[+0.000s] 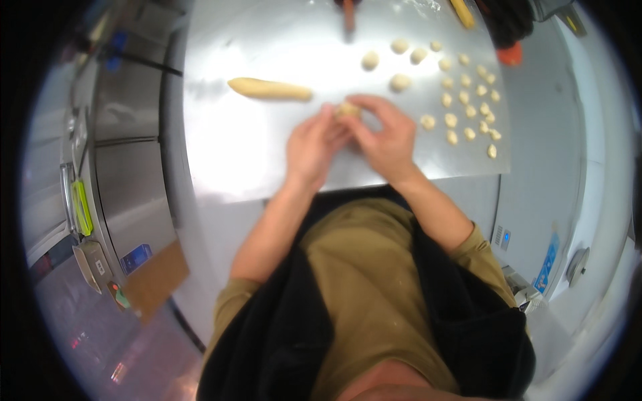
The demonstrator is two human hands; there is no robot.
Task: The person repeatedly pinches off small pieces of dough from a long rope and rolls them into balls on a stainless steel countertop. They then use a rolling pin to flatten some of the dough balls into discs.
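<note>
Both my hands are raised over the near part of a steel table, around a small piece of dough. My right hand pinches it between thumb and forefinger. My left hand has its fingertips against the piece's left side; some of its fingers are hidden or blurred. Beyond them, to the left, lies a thick roll of yellow dough. Several round dough balls rest past my right hand. Farther right are many smaller dough pieces, spread in loose rows.
At the far edge lie a brown stick-like tool, partly cut off, and another dough strip. Dark cloth-like items and a red object are at the far right corner. Steel cabinets and a cardboard piece stand left.
</note>
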